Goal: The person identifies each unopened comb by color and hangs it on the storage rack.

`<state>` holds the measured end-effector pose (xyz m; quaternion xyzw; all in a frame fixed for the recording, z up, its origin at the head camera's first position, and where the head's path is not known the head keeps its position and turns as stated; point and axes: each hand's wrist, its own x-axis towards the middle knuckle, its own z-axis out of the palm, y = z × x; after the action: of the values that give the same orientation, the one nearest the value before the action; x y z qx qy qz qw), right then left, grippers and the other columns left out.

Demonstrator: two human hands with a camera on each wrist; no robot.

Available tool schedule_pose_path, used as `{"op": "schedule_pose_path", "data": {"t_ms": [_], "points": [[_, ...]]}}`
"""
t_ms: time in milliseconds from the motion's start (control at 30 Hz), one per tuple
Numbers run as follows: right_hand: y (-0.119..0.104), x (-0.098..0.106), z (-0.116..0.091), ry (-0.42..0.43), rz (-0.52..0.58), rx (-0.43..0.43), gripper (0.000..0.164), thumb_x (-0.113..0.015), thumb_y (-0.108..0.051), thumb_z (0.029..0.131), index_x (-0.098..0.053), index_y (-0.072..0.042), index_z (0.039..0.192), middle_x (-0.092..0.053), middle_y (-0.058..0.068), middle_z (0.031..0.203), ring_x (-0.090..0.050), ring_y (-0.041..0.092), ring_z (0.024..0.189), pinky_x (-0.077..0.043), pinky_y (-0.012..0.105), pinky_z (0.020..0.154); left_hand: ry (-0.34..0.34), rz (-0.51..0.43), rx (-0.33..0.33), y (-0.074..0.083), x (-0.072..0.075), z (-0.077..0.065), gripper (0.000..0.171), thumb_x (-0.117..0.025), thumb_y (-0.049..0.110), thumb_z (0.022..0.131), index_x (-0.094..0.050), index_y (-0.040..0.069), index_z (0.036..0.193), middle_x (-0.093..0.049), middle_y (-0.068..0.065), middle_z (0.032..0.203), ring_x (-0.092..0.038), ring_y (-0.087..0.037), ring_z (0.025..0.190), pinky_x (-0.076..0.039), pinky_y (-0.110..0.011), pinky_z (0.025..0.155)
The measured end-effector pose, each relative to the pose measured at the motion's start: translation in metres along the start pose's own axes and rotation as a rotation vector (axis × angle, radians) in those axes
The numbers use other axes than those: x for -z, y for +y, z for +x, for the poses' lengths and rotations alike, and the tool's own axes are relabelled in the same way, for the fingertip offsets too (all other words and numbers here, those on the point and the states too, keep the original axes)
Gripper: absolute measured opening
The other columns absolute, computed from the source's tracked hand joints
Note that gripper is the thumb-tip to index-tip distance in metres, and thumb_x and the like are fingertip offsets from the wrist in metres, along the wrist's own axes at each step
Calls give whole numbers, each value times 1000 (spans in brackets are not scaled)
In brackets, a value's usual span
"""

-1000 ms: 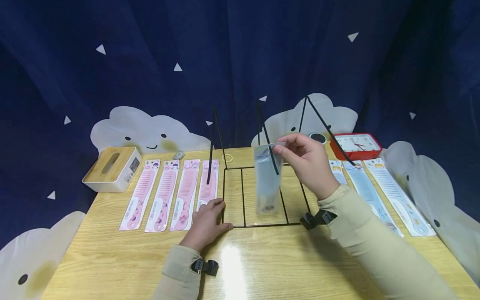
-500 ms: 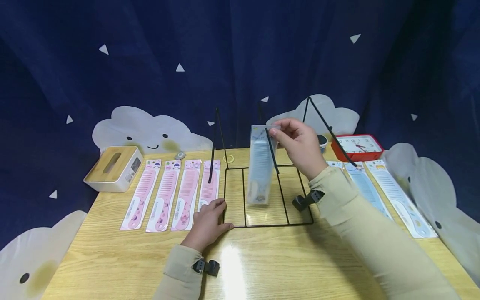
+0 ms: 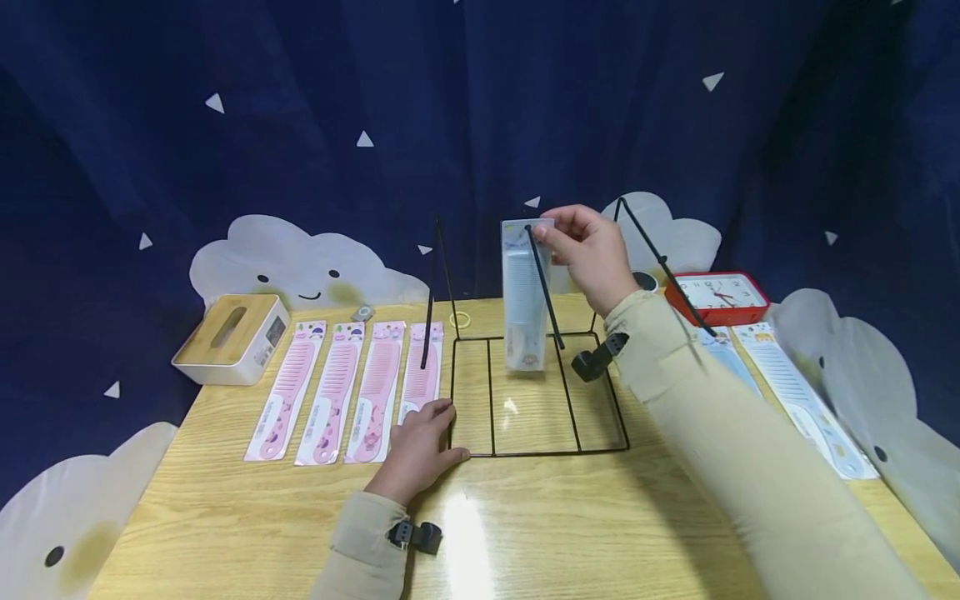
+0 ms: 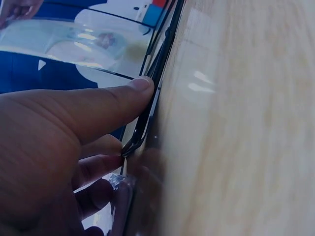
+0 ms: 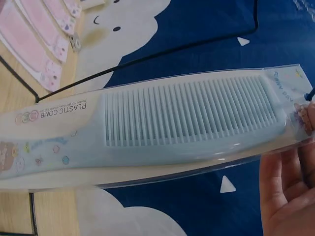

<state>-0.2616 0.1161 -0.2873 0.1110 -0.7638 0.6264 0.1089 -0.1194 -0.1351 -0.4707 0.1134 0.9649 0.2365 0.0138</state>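
My right hand (image 3: 592, 250) pinches the top corner of a packaged blue comb (image 3: 525, 292), which hangs upright over the black wire rack (image 3: 540, 453). The rack's middle prong (image 3: 546, 292) runs up to the top of the card, at its hole. Close up in the right wrist view, the comb (image 5: 192, 118) lies under clear plastic, teeth and printed handle showing. At the rack's front left corner my left hand (image 3: 420, 450) holds the frame. In the left wrist view its thumb (image 4: 118, 101) presses the bar, with fingers curled on the other side.
Several packaged pink combs (image 3: 326, 396) lie left of the rack, the nearest beside my left hand. More packaged blue combs (image 3: 806, 400) lie at right, partly behind my sleeve. A tissue box (image 3: 232, 337), a red clock (image 3: 718, 298) and a yellow ring (image 3: 461, 320) stand farther back.
My right hand has raised the comb and moved it slightly left and away, bringing its top along the middle prong to the prong's back end. The left hand stays on the rack.
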Motion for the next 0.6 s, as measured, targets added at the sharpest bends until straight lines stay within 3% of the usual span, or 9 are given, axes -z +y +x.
{"op": "schedule_pose_path", "data": {"t_ms": [267, 600], "points": [[5, -4, 15, 21, 87, -98, 24, -76, -30, 90, -71, -9, 103, -67, 3, 99, -63, 17, 91, -55, 33, 81, -1, -7, 7, -2, -3, 1, 73, -81, 38, 83, -56, 3, 142, -49, -13, 148, -51, -38, 120, -39, -55, 90], [22, 7, 16, 43, 133, -91, 24, -75, -26, 91, -71, -8, 106, -70, 4, 100, -67, 18, 90, -56, 29, 84, 5, -19, -2, 0, -2, 0, 73, -81, 38, 83, -56, 2, 141, -49, -13, 148, -51, -39, 121, -39, -56, 91]]}}
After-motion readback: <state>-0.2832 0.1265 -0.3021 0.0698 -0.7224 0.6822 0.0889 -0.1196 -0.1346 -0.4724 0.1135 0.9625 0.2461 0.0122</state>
